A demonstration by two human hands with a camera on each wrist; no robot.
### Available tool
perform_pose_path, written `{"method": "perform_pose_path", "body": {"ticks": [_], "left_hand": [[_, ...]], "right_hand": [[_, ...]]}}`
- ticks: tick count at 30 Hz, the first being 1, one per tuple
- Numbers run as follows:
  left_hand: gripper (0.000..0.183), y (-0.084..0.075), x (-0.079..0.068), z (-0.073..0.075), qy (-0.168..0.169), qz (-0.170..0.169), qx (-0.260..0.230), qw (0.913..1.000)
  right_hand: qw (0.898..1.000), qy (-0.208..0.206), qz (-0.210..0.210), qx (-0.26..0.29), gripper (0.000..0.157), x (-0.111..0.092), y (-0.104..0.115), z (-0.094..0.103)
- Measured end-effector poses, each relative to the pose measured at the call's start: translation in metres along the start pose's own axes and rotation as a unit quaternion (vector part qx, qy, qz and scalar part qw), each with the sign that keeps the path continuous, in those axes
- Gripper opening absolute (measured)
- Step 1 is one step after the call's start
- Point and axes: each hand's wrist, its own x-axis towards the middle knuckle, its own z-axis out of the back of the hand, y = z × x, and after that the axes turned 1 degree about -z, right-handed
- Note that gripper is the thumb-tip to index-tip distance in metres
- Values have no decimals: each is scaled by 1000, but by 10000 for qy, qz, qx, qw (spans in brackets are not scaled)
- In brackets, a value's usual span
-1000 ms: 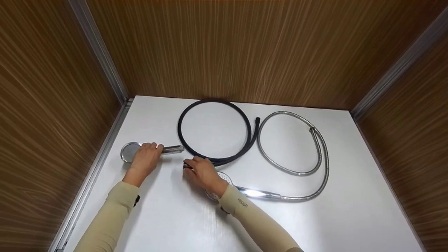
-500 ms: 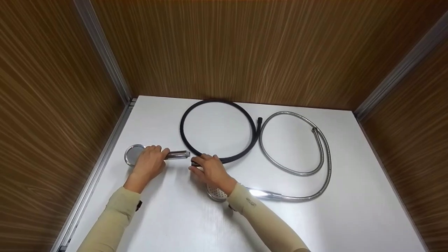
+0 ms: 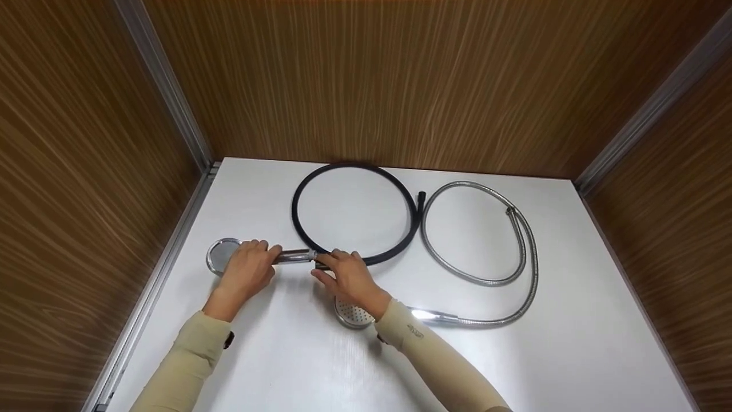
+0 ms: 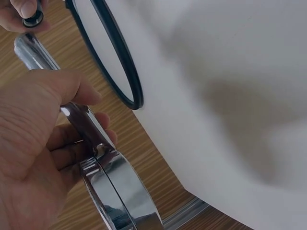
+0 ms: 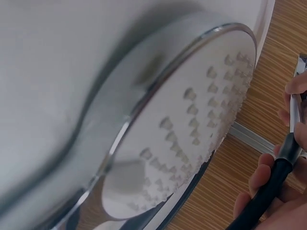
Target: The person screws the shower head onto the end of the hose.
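My left hand (image 3: 246, 269) grips the chrome handle of a shower head (image 3: 223, 254) at the left of the table. Its threaded end points right. My right hand (image 3: 351, 280) holds the end of a black shower hose (image 3: 295, 212), whose loop lies on the table behind. In the left wrist view, the hose's end nut (image 4: 33, 20) sits just off the tip of the chrome handle (image 4: 38, 52), with a small gap showing. The right wrist view has fingers curled round the black hose (image 5: 268, 189). From the head view, both ends nearly meet.
A second shower head (image 3: 353, 316), nozzle face up, lies beneath my right wrist, attached to a coiled silver metal hose (image 3: 534, 257) on the right. Wood-grain panels (image 3: 366, 86) enclose the white table (image 3: 286, 355) at the back and sides.
The left hand has carried the shower head right, its handle end closing in on the hose end. The right hand has shifted slightly right with the hose, uncovering more of the second shower head.
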Motion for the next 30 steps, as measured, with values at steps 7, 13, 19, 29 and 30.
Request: {"method": "perform_pose_path", "body": {"ticks": [7,13,19,29,30], "left_hand": [[24,-4,-4,3,-24,-36,69,10000],[24,-9,-4,5,-29,-4,164,9999],[32,-13,-8,7,43,-41,367,9993],[55,-20,-13,15,235,-149,247,9993],[56,-20,-13,16,229,-156,205,9994]], "right_hand": [[9998,-131,168,8,35,-1,-2,4],[9998,-82,174,65,39,-1,-1,7],[9997,73,203,146,40,-2,0,10],[9994,253,238,-17,40,-1,-2,14],[9993,281,224,-29,40,-1,-2,15]]}}
